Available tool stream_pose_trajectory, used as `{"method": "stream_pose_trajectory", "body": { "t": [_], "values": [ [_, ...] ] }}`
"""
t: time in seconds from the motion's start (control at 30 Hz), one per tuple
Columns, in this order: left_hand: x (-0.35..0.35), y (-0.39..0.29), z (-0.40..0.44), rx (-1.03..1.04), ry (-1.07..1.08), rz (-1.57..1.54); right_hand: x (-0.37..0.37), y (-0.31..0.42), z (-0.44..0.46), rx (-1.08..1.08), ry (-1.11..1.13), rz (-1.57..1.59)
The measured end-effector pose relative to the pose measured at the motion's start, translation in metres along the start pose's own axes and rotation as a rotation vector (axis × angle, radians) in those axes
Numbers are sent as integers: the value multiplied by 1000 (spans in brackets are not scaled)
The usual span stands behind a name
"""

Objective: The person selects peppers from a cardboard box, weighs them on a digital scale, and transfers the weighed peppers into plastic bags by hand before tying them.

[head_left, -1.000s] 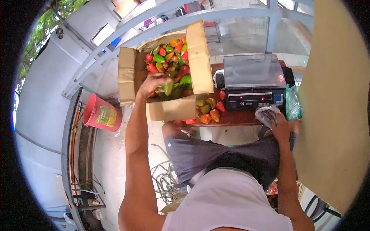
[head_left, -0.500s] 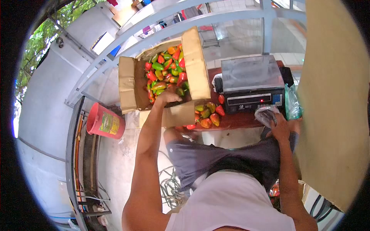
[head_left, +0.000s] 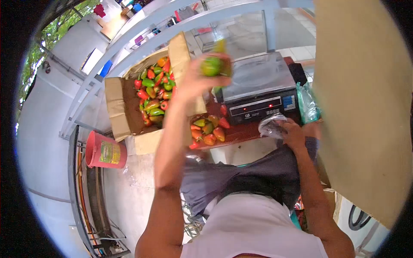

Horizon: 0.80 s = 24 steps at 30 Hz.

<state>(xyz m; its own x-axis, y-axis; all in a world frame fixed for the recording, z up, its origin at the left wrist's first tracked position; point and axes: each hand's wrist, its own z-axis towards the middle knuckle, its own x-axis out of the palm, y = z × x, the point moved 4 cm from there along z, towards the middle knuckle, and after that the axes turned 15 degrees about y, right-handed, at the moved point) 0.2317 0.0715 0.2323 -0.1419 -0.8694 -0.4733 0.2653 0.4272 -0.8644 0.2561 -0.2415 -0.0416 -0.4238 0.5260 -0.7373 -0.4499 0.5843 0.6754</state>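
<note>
My left hand [head_left: 195, 84], smeared by motion, is closed round green peppers [head_left: 211, 66] and held up between the cardboard box [head_left: 117, 114] and the digital scale [head_left: 262, 105]. How many peppers it grips is unclear. Red, green and orange peppers [head_left: 150, 92] lie heaped in the box. My right hand [head_left: 294, 134] pinches a thin clear plastic bag [head_left: 270, 126] just in front of the scale. Left of the scale, a small pile of mostly red and orange peppers [head_left: 209, 136] rests on the reddish-brown table [head_left: 243, 139].
A green plastic bag [head_left: 307, 105] hangs by the scale's right side. On the floor at left stands a red bucket [head_left: 107, 150]. Metal railing [head_left: 172, 31] runs behind the box and scale. A large tan board [head_left: 359, 107] borders the right.
My left hand has risen out of the box with green peppers and moved right, towards the scale. My right hand still holds the clear bag. The whole view has shifted somewhat.
</note>
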Motion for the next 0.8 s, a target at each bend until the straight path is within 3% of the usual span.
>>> {"method": "stream_pose_trajectory", "body": {
  "t": [0.03, 0.07, 0.13, 0.2, 0.3, 0.4, 0.5, 0.6, 0.7, 0.8],
  "values": [
    [27, 33, 28, 62, -31, 144, 3, -6, 1, -20, -32, -23],
    [56, 48, 54, 4, 71, 148, 2, -8, 1, -42, -65, -48],
    [98, 165, 108, -215, 188, 14, -1, -7, -4, 11, -68, -93],
    [119, 172, 124, -426, 124, 345, 6, -16, 0, 0, -84, -101],
    [130, 201, 138, -360, -96, 593, -1, -12, 0, 23, -65, -16],
    [109, 171, 143, -601, 179, 628, 0, -15, 4, 49, -43, -17],
    [91, 191, 140, -671, 111, 638, -3, -8, 5, 32, -41, -6],
    [100, 205, 138, -654, 55, 715, 0, -8, 8, 124, 10, -33],
    [111, 218, 132, -549, -134, 795, 0, -8, 9, 133, 35, -14],
    [117, 218, 127, -494, -154, 803, -1, -6, 9, 136, 38, -3]
  ]
}}
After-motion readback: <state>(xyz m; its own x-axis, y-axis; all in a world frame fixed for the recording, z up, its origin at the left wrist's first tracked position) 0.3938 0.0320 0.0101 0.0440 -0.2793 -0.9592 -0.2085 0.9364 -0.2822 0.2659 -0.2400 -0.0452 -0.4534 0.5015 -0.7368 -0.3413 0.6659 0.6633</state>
